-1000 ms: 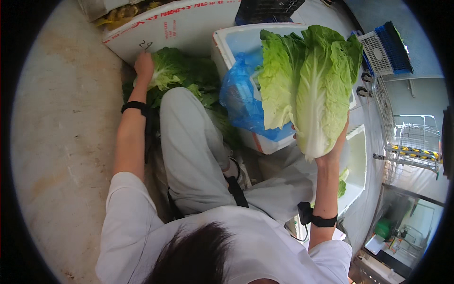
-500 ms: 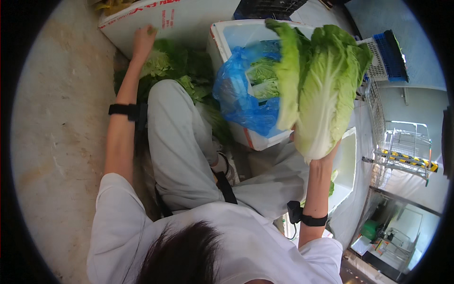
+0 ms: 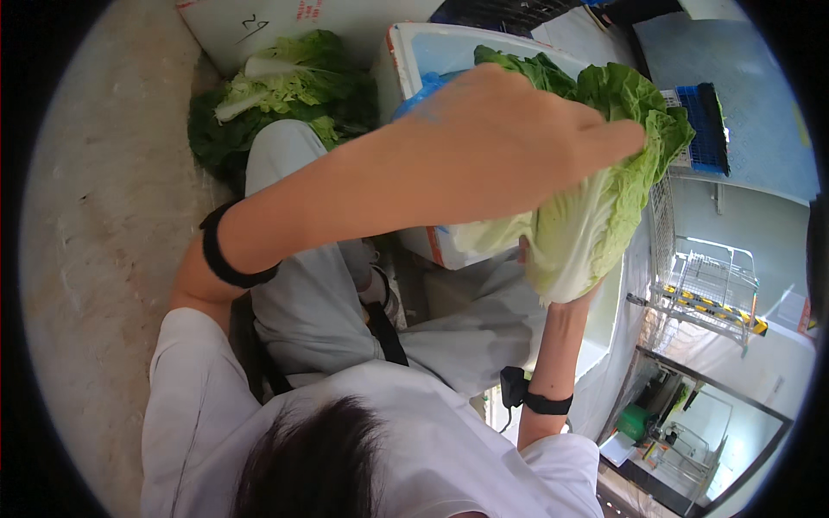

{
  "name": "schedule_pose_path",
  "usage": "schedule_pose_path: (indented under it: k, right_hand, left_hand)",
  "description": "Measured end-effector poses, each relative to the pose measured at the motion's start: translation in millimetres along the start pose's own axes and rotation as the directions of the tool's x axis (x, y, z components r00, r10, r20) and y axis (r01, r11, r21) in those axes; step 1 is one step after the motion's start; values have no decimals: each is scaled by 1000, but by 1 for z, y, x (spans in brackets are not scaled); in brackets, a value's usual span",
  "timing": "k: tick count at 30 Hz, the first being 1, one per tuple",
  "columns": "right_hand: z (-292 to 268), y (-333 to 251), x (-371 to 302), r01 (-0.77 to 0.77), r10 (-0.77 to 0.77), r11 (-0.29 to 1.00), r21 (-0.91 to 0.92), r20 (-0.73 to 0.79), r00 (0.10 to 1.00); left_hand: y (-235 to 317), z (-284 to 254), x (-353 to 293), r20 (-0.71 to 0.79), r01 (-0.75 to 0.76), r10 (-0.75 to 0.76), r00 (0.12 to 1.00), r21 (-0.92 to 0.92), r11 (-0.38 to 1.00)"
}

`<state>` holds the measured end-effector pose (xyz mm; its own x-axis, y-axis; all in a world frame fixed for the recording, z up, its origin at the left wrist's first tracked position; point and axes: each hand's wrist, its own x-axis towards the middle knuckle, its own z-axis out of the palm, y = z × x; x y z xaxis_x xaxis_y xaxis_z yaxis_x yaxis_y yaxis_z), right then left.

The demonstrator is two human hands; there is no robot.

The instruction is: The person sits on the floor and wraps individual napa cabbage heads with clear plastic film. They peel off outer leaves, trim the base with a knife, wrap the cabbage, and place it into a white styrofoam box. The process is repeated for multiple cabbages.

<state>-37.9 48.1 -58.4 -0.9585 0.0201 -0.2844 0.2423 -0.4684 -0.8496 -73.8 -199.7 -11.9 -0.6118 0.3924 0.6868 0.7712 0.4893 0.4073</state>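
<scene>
A napa cabbage (image 3: pixel 574 229) with a pale base and green leaf tips hangs over the right side of the white foam box (image 3: pixel 484 252). My right hand (image 3: pixel 524 249) is closed round it from beneath, mostly covered by the head. My left hand (image 3: pixel 535 151) reaches across in front and above, its back towards me. One finger stretches over the upper leaves; the other fingers are hidden, so their grip cannot be made out. Loose green leaves (image 3: pixel 294 82) lie in a pile beyond my left knee. Blue plastic film (image 3: pixel 423 93) shows in the box behind my left arm.
Another white foam box (image 3: pixel 345 30) stands behind the leaf pile, beside a black crate (image 3: pixel 501 17). A further white foam container (image 3: pixel 596 345) is by my right forearm. At the right are a blue crate (image 3: pixel 704 129) and a metal trolley (image 3: pixel 708 285). A bare wall (image 3: pixel 104 259) runs along the left.
My left hand has swung from above the leaf pile at the far left across to the cabbage, now covering much of the box. My right hand still holds the cabbage, slightly turned and shifted.
</scene>
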Motion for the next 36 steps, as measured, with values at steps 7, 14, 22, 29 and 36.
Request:
schedule_pose_path:
  k: [7,14,22,29,36]
  right_hand:
    - [-16,-2,4,-31,37,996,-80,75,996]
    - [-19,6,6,-57,66,986,-155,54,996]
    - [-21,14,5,-91,101,972,-217,32,994]
    - [-23,22,11,-94,104,940,-329,14,994]
    - [-28,33,7,-55,96,648,-760,10,995]
  left_hand:
    - [2,12,-12,-115,-223,209,971,-124,967]
    - [7,9,-22,74,131,-120,990,-163,978]
    - [14,26,-18,-148,264,-306,940,-248,932]
    - [10,27,-19,-26,427,-435,900,-143,893]
    - [12,32,-21,-14,449,-449,894,18,893]
